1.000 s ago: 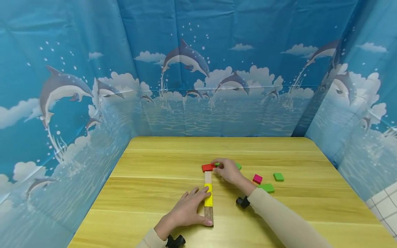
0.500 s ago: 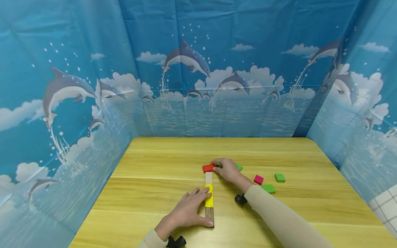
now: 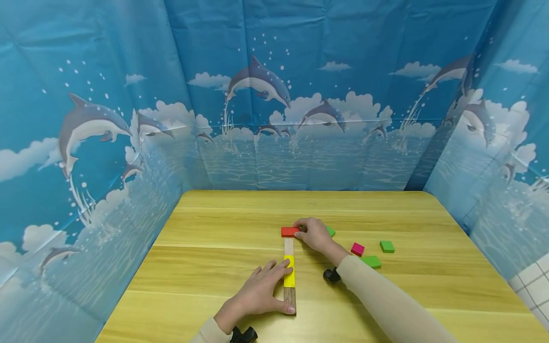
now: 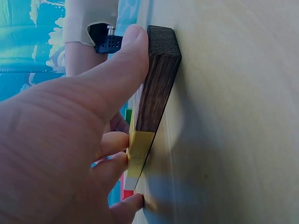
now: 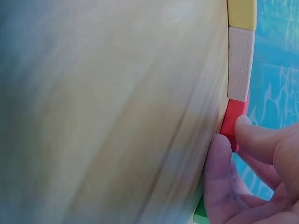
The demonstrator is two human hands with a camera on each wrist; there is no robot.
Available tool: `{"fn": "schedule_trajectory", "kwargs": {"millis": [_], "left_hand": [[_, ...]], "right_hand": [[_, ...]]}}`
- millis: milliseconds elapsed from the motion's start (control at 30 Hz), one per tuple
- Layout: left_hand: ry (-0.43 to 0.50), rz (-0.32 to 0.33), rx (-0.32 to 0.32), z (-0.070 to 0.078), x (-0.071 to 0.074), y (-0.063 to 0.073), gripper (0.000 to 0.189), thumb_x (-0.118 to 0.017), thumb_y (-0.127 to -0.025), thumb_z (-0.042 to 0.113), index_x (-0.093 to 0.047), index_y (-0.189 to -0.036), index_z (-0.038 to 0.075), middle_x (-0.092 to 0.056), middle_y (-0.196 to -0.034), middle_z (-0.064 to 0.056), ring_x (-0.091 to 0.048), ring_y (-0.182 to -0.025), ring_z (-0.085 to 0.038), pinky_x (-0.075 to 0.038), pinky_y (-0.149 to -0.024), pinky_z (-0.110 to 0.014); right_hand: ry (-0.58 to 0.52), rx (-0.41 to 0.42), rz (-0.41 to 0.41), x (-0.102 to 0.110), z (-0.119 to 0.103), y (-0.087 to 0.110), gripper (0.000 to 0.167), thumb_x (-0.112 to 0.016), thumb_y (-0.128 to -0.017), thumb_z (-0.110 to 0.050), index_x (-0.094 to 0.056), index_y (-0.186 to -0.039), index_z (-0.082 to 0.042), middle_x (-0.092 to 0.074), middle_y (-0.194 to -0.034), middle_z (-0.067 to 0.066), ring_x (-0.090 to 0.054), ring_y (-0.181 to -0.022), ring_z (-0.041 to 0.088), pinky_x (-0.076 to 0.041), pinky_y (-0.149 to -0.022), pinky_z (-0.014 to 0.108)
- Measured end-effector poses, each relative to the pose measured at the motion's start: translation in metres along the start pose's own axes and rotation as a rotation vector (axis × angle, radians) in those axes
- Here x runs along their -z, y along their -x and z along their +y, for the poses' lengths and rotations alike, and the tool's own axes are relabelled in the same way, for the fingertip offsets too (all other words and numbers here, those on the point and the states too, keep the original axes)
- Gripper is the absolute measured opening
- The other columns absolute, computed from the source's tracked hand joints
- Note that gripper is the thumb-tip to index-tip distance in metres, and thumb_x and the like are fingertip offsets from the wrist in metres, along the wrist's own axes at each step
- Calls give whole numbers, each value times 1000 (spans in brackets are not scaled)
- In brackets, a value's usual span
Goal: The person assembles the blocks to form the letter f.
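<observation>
In the head view, a dark brown block [image 3: 289, 298], a yellow section [image 3: 289, 276] and a pale wooden block [image 3: 289, 247] lie end to end in a line. Across the far end lies a red block [image 3: 289, 232], pinched at its right end by my right hand [image 3: 316, 235]. My left hand [image 3: 261, 288] rests on the line, its thumb on the brown block [image 4: 159, 88] and fingertips on the yellow part [image 4: 140, 154]. From the right wrist, thumb and fingers are on the red block [image 5: 232, 119], which adjoins the pale block [image 5: 240, 63].
To the right on the wooden table [image 3: 206, 267] lie a pink block [image 3: 358, 248], a small green block [image 3: 387, 246] and a longer green block [image 3: 371, 261], partly behind the right sleeve. Another green block [image 3: 330, 231] shows behind the right hand. A dolphin-print curtain [image 3: 283, 162] surrounds the table.
The red block has turned from slightly slanted to straight across the line's far end, with my right hand on it. My left hand has stayed in place on the line.
</observation>
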State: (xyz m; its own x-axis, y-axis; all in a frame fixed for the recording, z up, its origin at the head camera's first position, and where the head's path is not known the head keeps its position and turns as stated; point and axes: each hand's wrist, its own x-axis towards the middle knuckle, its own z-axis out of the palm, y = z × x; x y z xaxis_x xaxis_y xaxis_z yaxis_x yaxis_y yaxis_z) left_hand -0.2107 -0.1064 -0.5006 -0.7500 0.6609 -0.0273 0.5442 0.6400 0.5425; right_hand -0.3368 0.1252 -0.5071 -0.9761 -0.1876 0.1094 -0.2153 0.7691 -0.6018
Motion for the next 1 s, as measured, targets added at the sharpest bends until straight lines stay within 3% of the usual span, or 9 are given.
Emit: {"fn": "schedule_trajectory", "kwargs": {"millis": [267, 767, 1000], "left_hand": [[1, -1, 0, 0, 0, 0, 94, -73, -77, 70, -44, -153, 23, -26, -164, 6, -23, -149, -35, -22, -112, -68], [1, 2, 6, 0, 0, 1, 94, -74, -76, 70, -44, -153, 23, -27, -164, 7, -24, -149, -34, -23, -112, -67], [11, -2, 7, 1, 2, 2, 94, -75, -76, 69, -44, -152, 23, -27, -164, 7, -24, -149, -35, -22, -112, -67]], "right_hand": [[-35, 10, 40, 2, -4, 2, 22, -79, -88, -10, -76, -110, -12, -71, -101, 1, -65, -92, 18, -54, -81, 40], [-104, 4, 70, 2, -5, 2, 11, -79, -87, -7, -71, -93, -13, -64, -83, -5, -58, -75, 13, -52, -69, 33], [-146, -9, 63, 3, -3, -1, 12, -77, -90, -7, -73, -100, -13, -68, -91, -2, -61, -82, 15, -54, -75, 35]]}}
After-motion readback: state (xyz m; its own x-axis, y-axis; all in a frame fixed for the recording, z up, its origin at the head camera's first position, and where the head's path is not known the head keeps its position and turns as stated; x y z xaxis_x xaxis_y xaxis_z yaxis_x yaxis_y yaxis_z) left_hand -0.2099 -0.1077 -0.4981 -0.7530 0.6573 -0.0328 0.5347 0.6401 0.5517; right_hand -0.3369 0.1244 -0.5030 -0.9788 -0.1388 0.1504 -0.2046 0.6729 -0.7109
